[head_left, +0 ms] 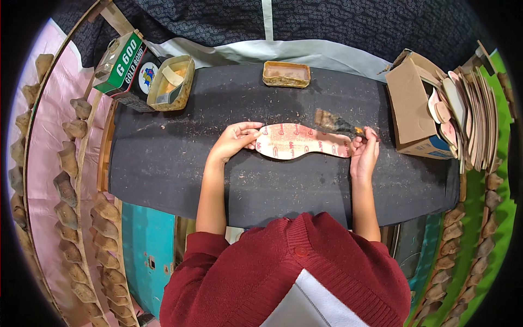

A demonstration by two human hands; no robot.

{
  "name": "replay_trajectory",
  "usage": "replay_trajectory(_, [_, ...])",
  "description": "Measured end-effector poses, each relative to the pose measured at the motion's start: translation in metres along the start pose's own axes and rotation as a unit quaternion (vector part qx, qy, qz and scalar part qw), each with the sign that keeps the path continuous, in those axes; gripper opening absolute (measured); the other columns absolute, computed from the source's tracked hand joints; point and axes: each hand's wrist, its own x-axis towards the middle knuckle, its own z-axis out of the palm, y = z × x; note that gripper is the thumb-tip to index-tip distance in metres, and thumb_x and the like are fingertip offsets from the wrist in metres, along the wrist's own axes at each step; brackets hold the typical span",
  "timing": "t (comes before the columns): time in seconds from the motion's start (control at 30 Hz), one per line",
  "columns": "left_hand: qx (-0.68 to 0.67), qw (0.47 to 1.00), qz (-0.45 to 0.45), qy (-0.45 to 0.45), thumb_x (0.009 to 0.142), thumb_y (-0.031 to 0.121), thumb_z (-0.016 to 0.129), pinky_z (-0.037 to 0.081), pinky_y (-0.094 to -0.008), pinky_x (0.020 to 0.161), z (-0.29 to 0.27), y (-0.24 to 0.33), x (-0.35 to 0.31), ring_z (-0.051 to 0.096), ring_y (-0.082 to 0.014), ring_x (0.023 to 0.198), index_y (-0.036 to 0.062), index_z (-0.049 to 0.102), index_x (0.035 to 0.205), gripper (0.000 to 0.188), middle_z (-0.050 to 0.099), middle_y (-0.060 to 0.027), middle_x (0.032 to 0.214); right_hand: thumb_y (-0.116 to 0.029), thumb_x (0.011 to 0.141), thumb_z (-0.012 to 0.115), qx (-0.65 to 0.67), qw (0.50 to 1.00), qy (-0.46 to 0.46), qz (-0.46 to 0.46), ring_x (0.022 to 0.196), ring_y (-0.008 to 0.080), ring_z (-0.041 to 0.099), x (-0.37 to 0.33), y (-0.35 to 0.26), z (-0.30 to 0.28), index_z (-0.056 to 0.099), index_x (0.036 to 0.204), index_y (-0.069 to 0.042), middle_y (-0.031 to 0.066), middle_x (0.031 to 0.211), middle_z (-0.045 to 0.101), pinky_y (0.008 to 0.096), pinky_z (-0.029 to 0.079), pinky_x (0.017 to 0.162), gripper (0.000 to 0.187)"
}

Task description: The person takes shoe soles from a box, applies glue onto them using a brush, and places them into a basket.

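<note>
At mid-table: pink insole between hands

Waisted, printed sheet; long axis left–right, broad end left, over flecked dark cloth. Left hand pinches broad end, fingers nearly closed; right hand, curled, grips stained brush at narrow end.

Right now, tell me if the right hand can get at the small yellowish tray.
Probably yes: apart from the brush it holds, nothing stands between the right hand and the tray.

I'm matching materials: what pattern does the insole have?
Red print on a pale pink insole; see the head view.
</note>
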Motion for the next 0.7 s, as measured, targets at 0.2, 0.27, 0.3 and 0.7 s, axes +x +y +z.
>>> replay_trajectory(0.2, [0.014, 0.999, -0.005, -0.034, 0.081, 0.019, 0.055, 0.045, -0.0182, 0.063, 0.001, -0.004, 0.001, 0.054, -0.0057, 0.068, -0.0033, 0.053, 0.104, 0.032, 0.059, -0.0056, 0.086, -0.014, 0.084, 0.049, -0.088, 0.992, -0.089, -0.004, 0.051, 0.0043, 0.043, -0.025, 0.018, 0.008, 0.046, 0.09, -0.006, -0.001, 0.064, 0.046, 0.0169, 0.035, 0.044, 0.01])
replay_trajectory(0.27, [-0.013, 0.999, -0.024, -0.039, 0.08, 0.018, 0.055, 0.046, -0.0189, 0.064, 0.004, 0.0, -0.001, 0.054, -0.0065, 0.069, -0.0034, 0.052, 0.104, 0.032, 0.059, -0.006, 0.087, -0.014, 0.084, 0.049, -0.125, 0.985, -0.117, 0.0, 0.048, 0.0034, 0.042, -0.029, 0.025, 0.007, 0.046, 0.089, -0.007, -0.0016, 0.062, 0.047, 0.0161, 0.034, 0.042, 0.01])
replay_trajectory(0.3, [-0.04, 0.997, -0.041, -0.042, 0.08, 0.016, 0.055, 0.047, -0.0196, 0.065, 0.006, 0.002, -0.003, 0.055, -0.0073, 0.07, -0.0035, 0.051, 0.105, 0.032, 0.059, -0.0065, 0.088, -0.013, 0.083, 0.05, -0.139, 0.983, -0.123, -0.001, 0.047, 0.0025, 0.043, -0.032, 0.029, 0.008, 0.046, 0.09, -0.008, -0.0018, 0.062, 0.048, 0.0152, 0.034, 0.042, 0.01])
replay_trajectory(0.7, [0.001, 0.996, -0.049, -0.076, 0.079, 0.009, 0.056, 0.048, -0.0209, 0.067, 0.003, -0.012, 0.007, 0.056, -0.0087, 0.076, -0.0037, 0.049, 0.105, 0.03, 0.058, -0.0056, 0.089, -0.014, 0.083, 0.052, -0.2, 0.961, -0.178, -0.065, 0.054, 0.0028, 0.044, -0.048, 0.039, 0.019, 0.047, 0.089, -0.008, -0.0014, 0.072, 0.049, 0.0141, 0.035, 0.046, 0.011])
